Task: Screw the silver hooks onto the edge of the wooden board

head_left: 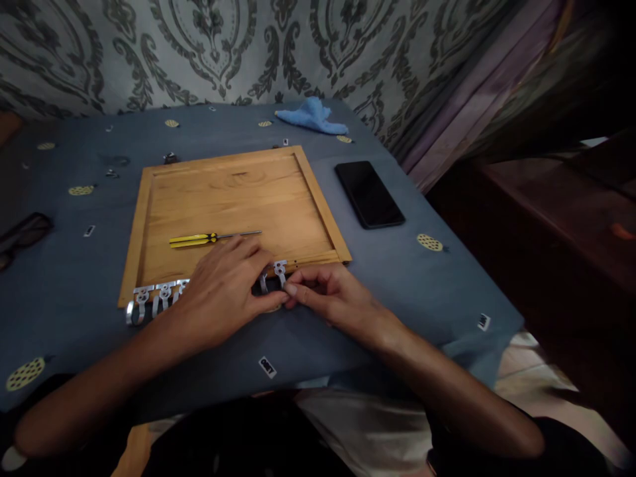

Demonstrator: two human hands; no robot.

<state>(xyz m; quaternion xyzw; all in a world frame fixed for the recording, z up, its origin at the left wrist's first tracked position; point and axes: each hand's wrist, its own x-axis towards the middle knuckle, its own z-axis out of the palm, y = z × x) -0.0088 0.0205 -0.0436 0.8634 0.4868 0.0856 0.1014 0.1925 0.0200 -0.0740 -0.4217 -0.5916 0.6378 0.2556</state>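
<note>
A wooden board with a raised frame [318,199] lies flat on the blue-clothed table [407,278]. Along its near edge runs a row of silver metal hooks [149,298]. My left hand [223,291] rests over the middle of that row, its fingers curled down around the hooks. My right hand [328,295] is beside it, fingertips pinched together at a hook [279,271] near the right end of the row. What the right fingertips grip is too small to name. A yellow-and-black screwdriver [209,238] lies on the board just beyond my left hand.
A black phone [370,193] lies face up right of the board. A blue cloth [312,116] sits at the table's far edge by the patterned wall. Dark glasses [22,235] lie at the far left. Small metal parts [169,158] are scattered behind the board.
</note>
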